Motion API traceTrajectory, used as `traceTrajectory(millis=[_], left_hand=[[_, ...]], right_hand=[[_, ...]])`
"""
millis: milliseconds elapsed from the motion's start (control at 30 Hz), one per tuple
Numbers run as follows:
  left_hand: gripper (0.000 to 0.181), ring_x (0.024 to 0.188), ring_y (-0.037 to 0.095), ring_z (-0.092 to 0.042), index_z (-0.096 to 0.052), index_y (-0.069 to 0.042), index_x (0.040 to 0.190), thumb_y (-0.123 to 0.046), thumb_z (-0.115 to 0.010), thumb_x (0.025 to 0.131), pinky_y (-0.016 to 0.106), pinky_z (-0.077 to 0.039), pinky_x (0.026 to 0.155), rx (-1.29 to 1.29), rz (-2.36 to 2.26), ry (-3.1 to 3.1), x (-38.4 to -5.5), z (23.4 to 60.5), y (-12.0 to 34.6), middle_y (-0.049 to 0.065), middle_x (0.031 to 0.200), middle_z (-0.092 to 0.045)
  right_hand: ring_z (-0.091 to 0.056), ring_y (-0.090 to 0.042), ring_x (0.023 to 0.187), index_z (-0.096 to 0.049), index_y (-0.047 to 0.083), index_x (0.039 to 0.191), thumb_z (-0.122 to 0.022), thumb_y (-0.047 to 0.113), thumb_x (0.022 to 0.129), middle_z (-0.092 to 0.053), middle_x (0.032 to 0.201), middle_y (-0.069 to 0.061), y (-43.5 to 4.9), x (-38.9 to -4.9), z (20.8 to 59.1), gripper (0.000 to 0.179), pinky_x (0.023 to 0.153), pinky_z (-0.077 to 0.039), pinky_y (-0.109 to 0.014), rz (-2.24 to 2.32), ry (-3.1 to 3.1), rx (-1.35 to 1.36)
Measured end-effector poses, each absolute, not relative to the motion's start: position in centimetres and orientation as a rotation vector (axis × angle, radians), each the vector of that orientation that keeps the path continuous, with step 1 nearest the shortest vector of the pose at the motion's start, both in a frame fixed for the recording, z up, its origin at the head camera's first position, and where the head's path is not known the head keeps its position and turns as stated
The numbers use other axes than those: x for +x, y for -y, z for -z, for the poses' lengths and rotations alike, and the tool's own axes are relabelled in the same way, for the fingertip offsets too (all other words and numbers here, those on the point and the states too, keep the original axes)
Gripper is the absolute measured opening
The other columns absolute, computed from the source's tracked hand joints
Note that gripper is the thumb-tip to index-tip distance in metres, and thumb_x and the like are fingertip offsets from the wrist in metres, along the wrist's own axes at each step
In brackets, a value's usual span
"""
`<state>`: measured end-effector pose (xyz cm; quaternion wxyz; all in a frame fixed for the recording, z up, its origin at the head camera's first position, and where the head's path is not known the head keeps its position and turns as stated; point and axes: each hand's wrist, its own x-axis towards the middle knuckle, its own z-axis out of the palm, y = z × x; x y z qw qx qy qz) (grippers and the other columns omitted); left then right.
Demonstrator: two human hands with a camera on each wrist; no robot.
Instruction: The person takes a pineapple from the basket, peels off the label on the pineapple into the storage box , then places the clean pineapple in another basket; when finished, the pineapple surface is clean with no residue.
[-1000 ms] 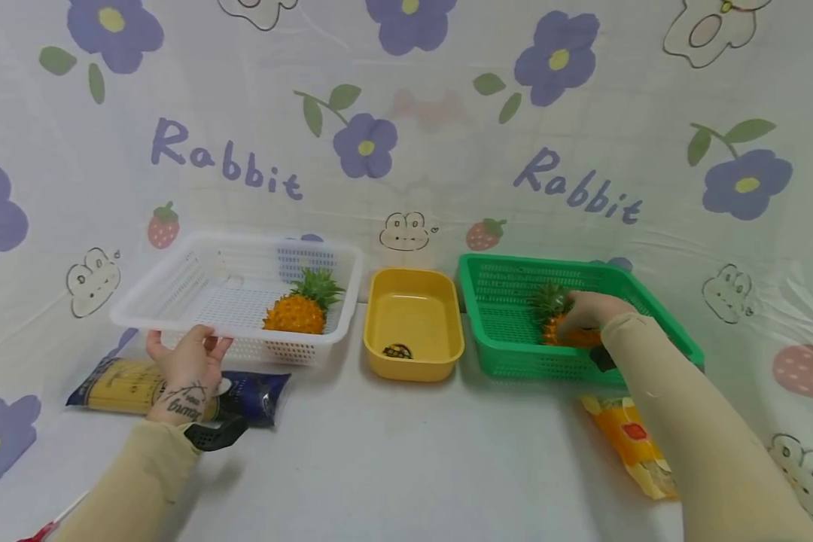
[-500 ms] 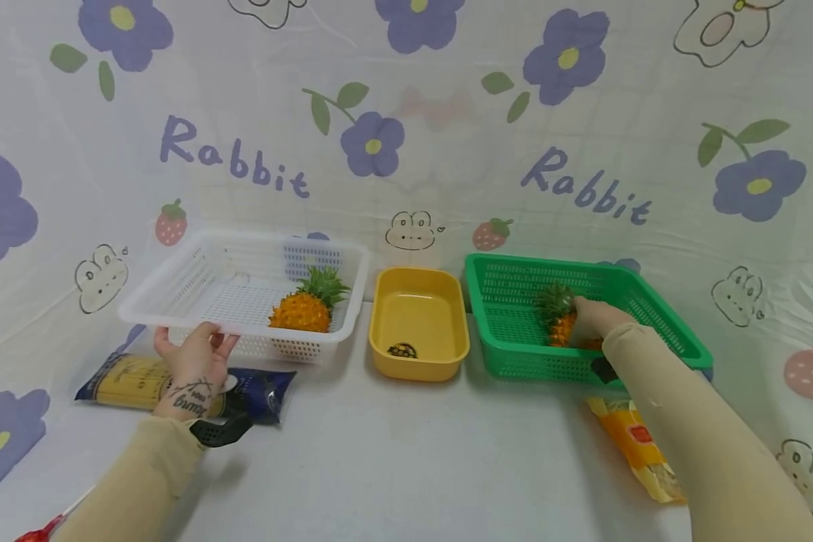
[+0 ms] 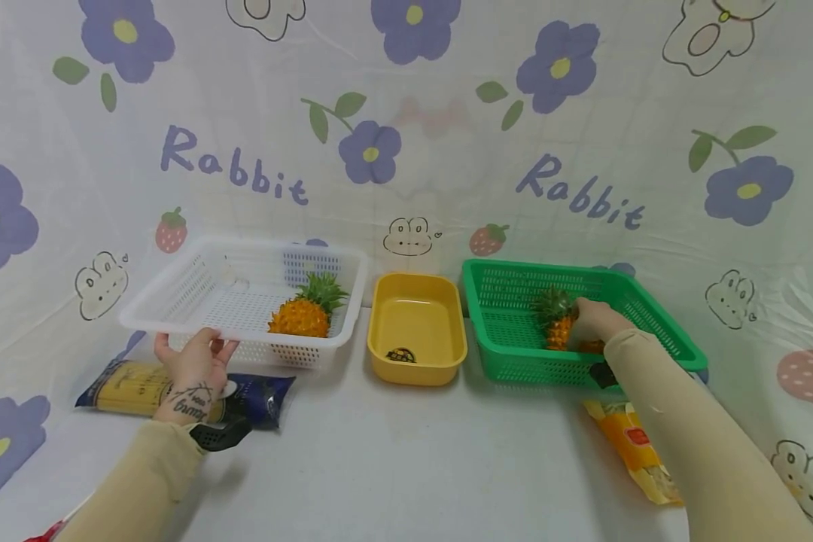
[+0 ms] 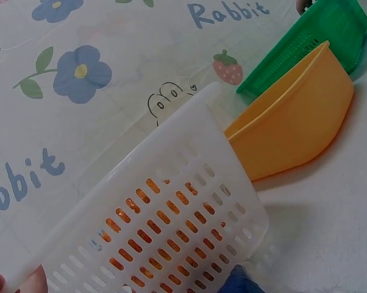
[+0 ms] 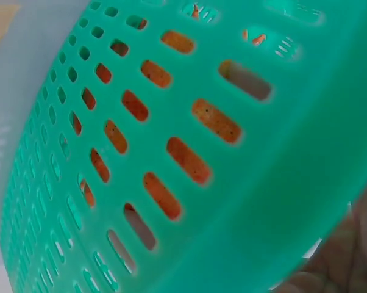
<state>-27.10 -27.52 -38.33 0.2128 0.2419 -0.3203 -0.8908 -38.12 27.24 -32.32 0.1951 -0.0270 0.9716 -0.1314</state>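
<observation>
In the head view, my left hand [image 3: 195,367] grips the front rim of a white plastic basket [image 3: 203,328]. An orange pineapple with green leaves [image 3: 299,316] lies in that basket's right part; its orange skin shows through the slots in the left wrist view. My right hand [image 3: 595,324] reaches over the front rim of a green basket [image 3: 528,361] and holds a second pineapple [image 3: 558,333] inside it. That pineapple's leaves point to the back left. The basket wall [image 5: 189,244] hides most of the right fingers in the right wrist view.
Between the baskets stands a yellow tub [image 3: 416,316]. A spaghetti packet [image 3: 125,388] lies below the white basket, behind the left wrist. Beside the right forearm is an orange-yellow packet [image 3: 633,444]. Something red [image 3: 46,533] shows at the bottom left. A printed cloth hangs behind everything.
The head view has shifted slightly. Both hands keep their places at the baskets, and the right fingers lie a little differently over the pineapple.
</observation>
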Motion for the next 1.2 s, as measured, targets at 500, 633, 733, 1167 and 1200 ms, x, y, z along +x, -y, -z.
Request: traceTrajectory(millis=[500, 633, 733, 1167, 1200], left_hand=[[0.084, 0.103, 0.020, -0.051, -0.015, -0.045, 0.134, 0.010, -0.056, 0.084, 0.035, -0.051, 0.084, 0.659, 2.442, 0.884, -27.21, 38.57, 27.37, -0.001, 0.122, -0.041], [0.085, 0.099, 0.018, -0.050, -0.016, -0.048, 0.133, 0.006, -0.060, 0.084, 0.036, -0.051, 0.085, 0.653, 2.461, 0.878, -27.12, 38.51, 27.43, -0.002, 0.122, -0.042], [0.086, 0.100, 0.018, -0.049, -0.016, -0.050, 0.132, 0.005, -0.062, 0.083, 0.037, -0.051, 0.085, 0.645, 2.489, 0.846, -27.00, 38.39, 27.55, -0.003, 0.123, -0.042], [0.091, 0.106, 0.020, -0.049, -0.013, -0.048, 0.134, 0.009, -0.060, 0.082, 0.037, -0.051, 0.085, 0.640, 2.498, 0.836, -26.94, 38.26, 27.58, -0.003, 0.123, -0.041], [0.090, 0.105, 0.020, -0.049, -0.013, -0.048, 0.134, 0.009, -0.060, 0.082, 0.037, -0.050, 0.085, 0.642, 2.499, 0.837, -26.93, 38.27, 27.58, -0.003, 0.122, -0.041]], right_hand=[[-0.029, -0.049, 0.117, -0.004, -0.009, 0.144, -0.062, 0.020, 0.083, -0.009, 0.143, -0.038, -27.18, -38.21, 32.44, 0.089, 0.078, -0.041, -0.047, 0.383, -2.652, -0.049], [-0.034, -0.043, 0.108, -0.001, -0.012, 0.143, -0.061, 0.021, 0.084, -0.008, 0.142, -0.039, -27.29, -38.12, 32.43, 0.090, 0.075, -0.041, -0.045, 0.442, -2.627, -0.031], [-0.035, -0.047, 0.110, -0.002, -0.010, 0.143, -0.061, 0.024, 0.085, -0.011, 0.141, -0.039, -27.49, -38.14, 32.48, 0.089, 0.075, -0.043, -0.045, 0.476, -2.618, -0.020], [-0.036, -0.050, 0.115, -0.016, -0.009, 0.138, -0.067, 0.030, 0.081, -0.028, 0.134, -0.037, -27.75, -38.28, 32.36, 0.086, 0.082, -0.044, -0.052, 0.493, -2.671, -0.041], [-0.037, -0.049, 0.114, -0.016, -0.009, 0.138, -0.068, 0.030, 0.080, -0.028, 0.133, -0.037, -27.76, -38.27, 32.26, 0.087, 0.081, -0.045, -0.051, 0.493, -2.672, -0.040]])
